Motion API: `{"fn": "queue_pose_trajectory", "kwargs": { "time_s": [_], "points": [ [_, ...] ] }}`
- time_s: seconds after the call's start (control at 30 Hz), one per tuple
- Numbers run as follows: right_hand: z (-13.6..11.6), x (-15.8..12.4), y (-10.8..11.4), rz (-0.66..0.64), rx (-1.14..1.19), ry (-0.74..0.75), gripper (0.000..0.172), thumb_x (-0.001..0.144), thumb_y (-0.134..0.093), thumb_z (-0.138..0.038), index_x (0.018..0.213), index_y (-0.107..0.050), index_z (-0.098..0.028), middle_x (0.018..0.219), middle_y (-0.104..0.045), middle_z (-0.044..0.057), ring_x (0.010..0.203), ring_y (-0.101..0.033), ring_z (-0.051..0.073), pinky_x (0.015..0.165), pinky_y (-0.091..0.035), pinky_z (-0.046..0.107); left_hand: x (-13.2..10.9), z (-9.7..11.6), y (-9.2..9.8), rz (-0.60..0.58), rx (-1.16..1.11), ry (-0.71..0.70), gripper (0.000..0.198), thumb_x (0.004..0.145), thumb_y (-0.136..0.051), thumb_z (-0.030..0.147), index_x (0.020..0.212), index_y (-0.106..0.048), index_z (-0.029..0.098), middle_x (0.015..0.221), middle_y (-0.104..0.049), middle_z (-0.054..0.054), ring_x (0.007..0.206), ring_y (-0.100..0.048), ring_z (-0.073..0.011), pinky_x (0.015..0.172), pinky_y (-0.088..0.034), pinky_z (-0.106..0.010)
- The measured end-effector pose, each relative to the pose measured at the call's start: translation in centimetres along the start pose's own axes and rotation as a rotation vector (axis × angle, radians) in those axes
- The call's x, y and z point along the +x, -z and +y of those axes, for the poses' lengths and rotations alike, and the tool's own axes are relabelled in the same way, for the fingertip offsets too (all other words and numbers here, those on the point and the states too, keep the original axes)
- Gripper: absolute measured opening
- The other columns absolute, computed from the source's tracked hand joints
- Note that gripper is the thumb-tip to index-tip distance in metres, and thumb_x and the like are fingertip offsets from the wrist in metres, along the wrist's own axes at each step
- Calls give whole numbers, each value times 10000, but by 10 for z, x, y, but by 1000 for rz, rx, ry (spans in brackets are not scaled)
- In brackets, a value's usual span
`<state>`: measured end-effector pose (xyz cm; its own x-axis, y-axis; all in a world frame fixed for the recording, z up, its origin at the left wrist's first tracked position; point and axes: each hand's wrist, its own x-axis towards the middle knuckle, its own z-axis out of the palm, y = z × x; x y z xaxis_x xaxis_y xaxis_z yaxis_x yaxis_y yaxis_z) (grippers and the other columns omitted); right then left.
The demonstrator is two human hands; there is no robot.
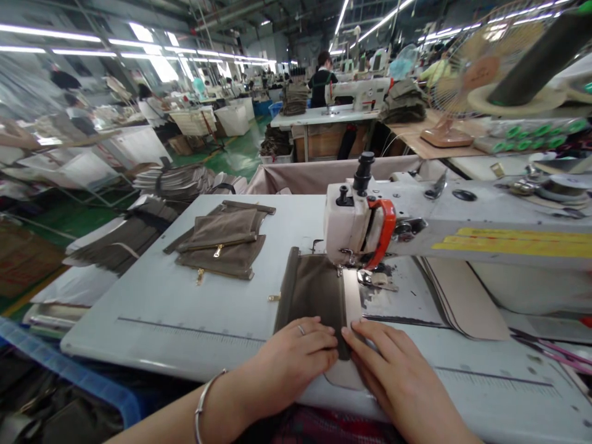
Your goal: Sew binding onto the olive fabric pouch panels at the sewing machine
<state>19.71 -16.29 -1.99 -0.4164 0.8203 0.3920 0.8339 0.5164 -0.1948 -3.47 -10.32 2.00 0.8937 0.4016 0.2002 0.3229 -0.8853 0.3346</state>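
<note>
A dark brown fabric piece [313, 290] lies on the table, its upper right corner by the needle area of the sewing machine [354, 222]. A gold zipper pull [274, 297] sticks out at its left side. Along its right edge runs a light beige panel [352, 296], partly under the brown piece. My left hand [296, 354] presses on the lower part of the brown piece with bent fingers held together. At the lower right edge, my right hand [393, 364] grips the seam where brown meets beige, fingertips close together. Both thumbs are mostly hidden.
Several brown zippered pieces [222, 237] are piled left on the white table [152, 296]. Beige panels [467, 296] lie under the machine arm; pink-handled scissors [555, 351] rest at far right. Bundled fabric stacks [124, 234] and a blue basket [69, 376] flank the table's left side.
</note>
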Motion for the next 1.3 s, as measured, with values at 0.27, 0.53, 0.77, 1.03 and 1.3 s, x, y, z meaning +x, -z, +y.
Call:
{"fn": "queue_pose_trajectory", "kwargs": {
  "time_s": [0.27, 0.53, 0.77, 1.03, 1.3],
  "points": [
    [3, 7, -1, -4, -28, 1, 389, 941, -497, -183, 1328, -538, -193, 1271, -569, 80, 1192, -486, 246, 997, -446, 421, 12, -20, -5, 48, 63, -11, 224, 971, -465, 147, 1139, -612, 161, 1216, -638, -50, 1202, -539, -169, 1161, -324, -383],
    [15, 19, -4, -54, -52, 11, 433, 926, -522, -165, 1358, -503, -186, 1273, -565, 102, 1156, -511, 256, 954, -455, 433, 27, -37, 1, 24, 122, -2, 222, 968, -458, 144, 1122, -619, 144, 1217, -635, -67, 1198, -549, -173, 1155, -327, -370],
    [22, 36, -1, -53, -41, -23, 364, 954, -508, -224, 1315, -535, -182, 1230, -577, 90, 1113, -519, 236, 936, -441, 417, 38, -54, 1, 26, 170, -19, 237, 940, -488, 136, 1139, -615, 132, 1194, -651, -88, 1198, -553, -187, 1137, -350, -391],
    [30, 53, -2, -43, -82, -24, 359, 947, -520, -258, 1297, -554, -182, 1201, -602, 102, 1077, -549, 245, 925, -447, 427, 54, -72, 11, 42, 103, 21, 219, 969, -466, 146, 1117, -628, 148, 1167, -665, -61, 1134, -590, -170, 1054, -426, -351],
    [35, 50, -2, 34, -16, -21, 300, 951, -504, -238, 1233, -600, -206, 1199, -626, 91, 1078, -577, 231, 915, -456, 409, 54, -86, 4, 44, 148, -154, 280, 957, -448, 91, 1187, -604, 130, 1209, -664, -75, 1207, -557, -166, 1084, -409, -351]
  ]
}}
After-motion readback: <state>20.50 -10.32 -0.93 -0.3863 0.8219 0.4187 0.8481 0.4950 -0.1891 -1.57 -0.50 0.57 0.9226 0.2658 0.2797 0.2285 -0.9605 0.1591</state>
